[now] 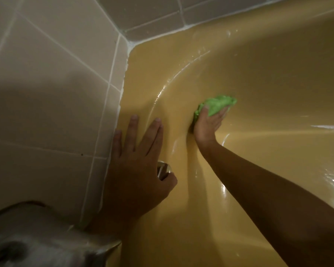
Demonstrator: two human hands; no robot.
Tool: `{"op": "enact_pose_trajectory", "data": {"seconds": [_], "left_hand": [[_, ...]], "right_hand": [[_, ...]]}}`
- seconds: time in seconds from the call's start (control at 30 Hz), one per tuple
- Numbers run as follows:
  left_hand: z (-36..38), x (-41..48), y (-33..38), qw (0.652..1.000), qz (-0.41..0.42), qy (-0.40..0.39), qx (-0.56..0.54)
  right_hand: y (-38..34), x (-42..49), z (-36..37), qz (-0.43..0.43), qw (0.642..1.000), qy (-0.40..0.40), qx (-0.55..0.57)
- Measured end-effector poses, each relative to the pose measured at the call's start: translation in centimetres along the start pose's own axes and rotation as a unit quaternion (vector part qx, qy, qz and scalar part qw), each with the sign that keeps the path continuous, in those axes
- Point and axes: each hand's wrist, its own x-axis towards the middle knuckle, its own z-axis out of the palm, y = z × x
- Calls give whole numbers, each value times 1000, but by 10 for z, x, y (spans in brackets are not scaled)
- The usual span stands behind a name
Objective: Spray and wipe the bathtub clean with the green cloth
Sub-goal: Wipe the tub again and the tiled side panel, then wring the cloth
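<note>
wiping underway: right hand clutches the green cloth against the wet bathtub wall; left hand lies flat, fingers straight. next likely needs firm overlapping strokes.

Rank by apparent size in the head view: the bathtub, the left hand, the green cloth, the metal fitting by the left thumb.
1. bathtub
2. left hand, near the camera
3. green cloth, partly under the right hand
4. metal fitting, partly hidden by the left hand, so unsure

The left hand half covers a small metal fitting.
</note>
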Motion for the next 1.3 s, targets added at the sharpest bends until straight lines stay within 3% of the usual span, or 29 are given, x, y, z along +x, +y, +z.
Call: {"op": "enact_pose_trajectory", "data": {"seconds": [0.1,0.17,0.43,0.57,0.83,0.9,0.97,1.03,1.13,1.17,1.3], "left_hand": [[2,1,0,1000,3,7,6],[4,2,0,1000,5,15,6],[2,3,2,1000,-1,26,9],[0,8,1,1000,-5,24,3],[0,7,3,998,-6,38,-40],[-5,-1,19,987,-77,74,-124],[-26,-10,54,924,-210,74,-311],[-63,-22,98,808,-306,44,-501],[-124,-36,162,628,-344,-2,-698],[-141,-40,178,588,-348,-11,-730],[-195,-54,224,533,-340,-15,-775]], "right_hand": [[28,43,-10,247,959,4,141],[45,71,-10,296,934,-12,198],[-93,-6,-8,201,901,-30,383],[-135,-51,-25,139,937,-84,309],[-144,-125,-125,78,952,-244,169],[-145,-146,-160,59,950,-278,130],[-147,-164,-193,40,950,-298,86],[-150,-183,-220,28,954,-293,55],[-162,-212,-260,-6,956,-293,10],[-167,-222,-274,-24,955,-294,-15],[-192,-247,-326,-55,959,-274,-40]]}}
